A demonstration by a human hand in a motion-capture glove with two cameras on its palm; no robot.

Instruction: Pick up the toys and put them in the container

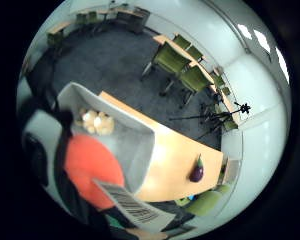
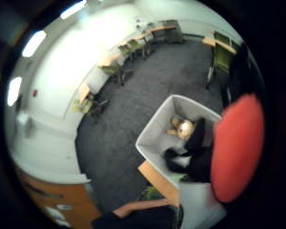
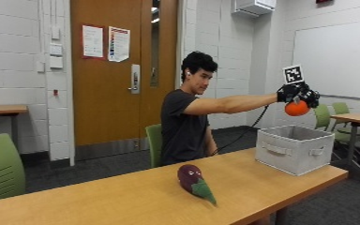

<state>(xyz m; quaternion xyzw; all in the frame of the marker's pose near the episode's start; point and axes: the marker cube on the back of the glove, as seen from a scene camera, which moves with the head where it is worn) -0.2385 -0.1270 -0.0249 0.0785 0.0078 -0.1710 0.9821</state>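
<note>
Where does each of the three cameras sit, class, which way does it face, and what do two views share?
Outside view: across the table, facing the seated person; gloved right hand holds the orange toy above the grey container.
Little finger side palm view: on the palm, looking down into the container; glove parts at the edge.
Thumb side palm view: same palm, looking down; glove parts show.
Shared: both palm views show the cream toy inside; the eggplant toy shows in two.
</note>
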